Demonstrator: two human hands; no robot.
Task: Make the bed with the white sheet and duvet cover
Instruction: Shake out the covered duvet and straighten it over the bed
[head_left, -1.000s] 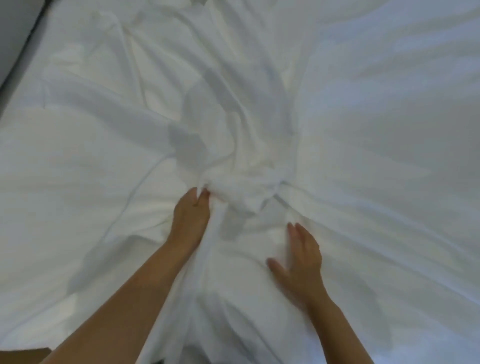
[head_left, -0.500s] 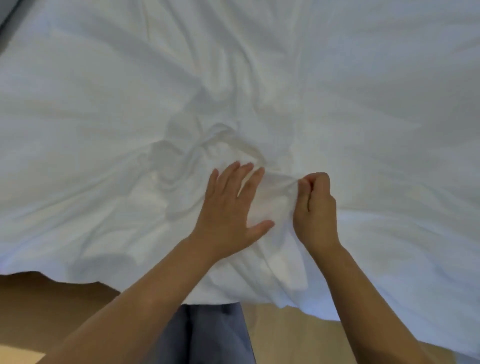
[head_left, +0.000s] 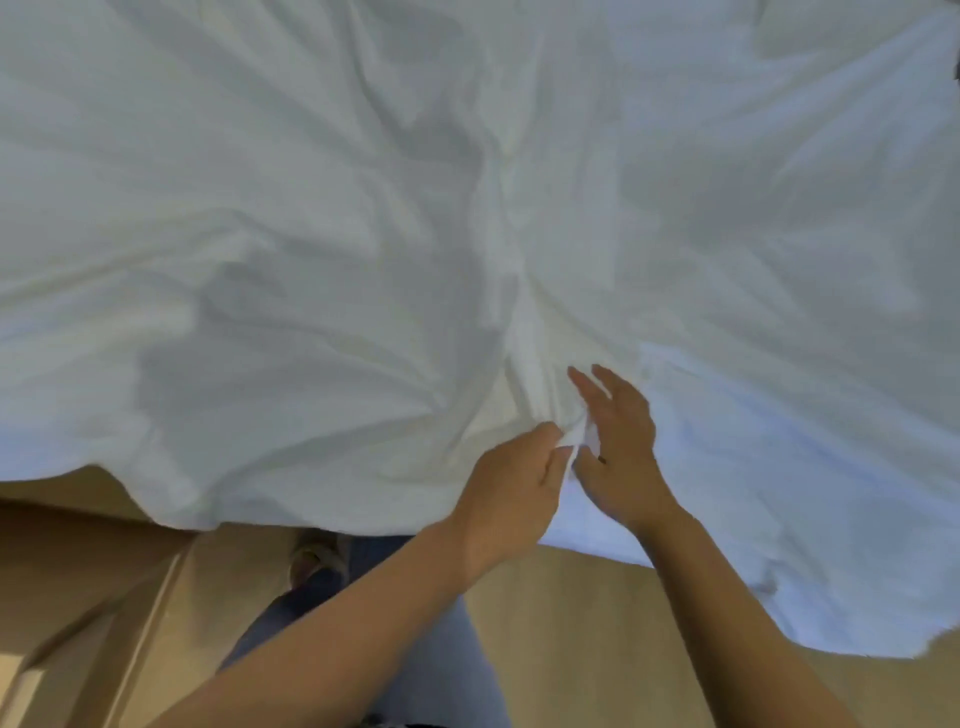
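A wrinkled white sheet (head_left: 322, 249) covers the whole bed and fills the upper part of the head view, its near edge hanging over the bed's side. Folds radiate from a bunched spot near the lower middle. My left hand (head_left: 511, 488) pinches a small gather of this cloth between thumb and fingers. My right hand (head_left: 621, 441) is right beside it, thumb against the same gather, its other fingers spread and lifted over the sheet. I cannot tell the sheet from a duvet cover here.
Below the sheet's edge lies a tan wooden floor (head_left: 571, 623). My legs in blue jeans (head_left: 441, 649) and one foot (head_left: 311, 558) stand close to the bed. A pale skirting or panel edge (head_left: 150, 613) runs at lower left.
My hands have drawn back toward the bed's near edge. The left hand went from lying flat on the cloth to pinching it. The right hand's fist has opened its fingers. More floor shows.
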